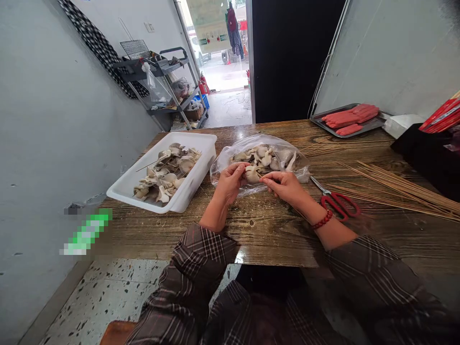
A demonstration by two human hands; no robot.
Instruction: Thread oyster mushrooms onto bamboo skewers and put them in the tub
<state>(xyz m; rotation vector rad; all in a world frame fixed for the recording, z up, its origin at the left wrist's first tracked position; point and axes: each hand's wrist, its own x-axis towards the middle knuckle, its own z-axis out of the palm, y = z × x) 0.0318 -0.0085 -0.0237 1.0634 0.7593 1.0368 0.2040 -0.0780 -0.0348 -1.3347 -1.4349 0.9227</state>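
Between my hands is a pale oyster mushroom [252,175], gripped at its left side by the closed fingers of my left hand [232,180]. My right hand [283,186] pinches a thin wooden skewer, its tip end at the mushroom; whether it has pierced it I cannot tell. Just behind them lies an open clear plastic bag [230,152] full of loose oyster mushrooms [275,155]. To the left, a white plastic tub [194,191] holds more mushrooms [168,172], with a skewer sticking out among them.
Red-handled scissors [338,203] lie right of my right hand. Beyond them, many long bamboo skewers [406,189] spread over the wooden table [223,244]. A metal tray [359,128] with red packets [350,117] sits at the back right. A grey cart [165,72] stands behind, left.
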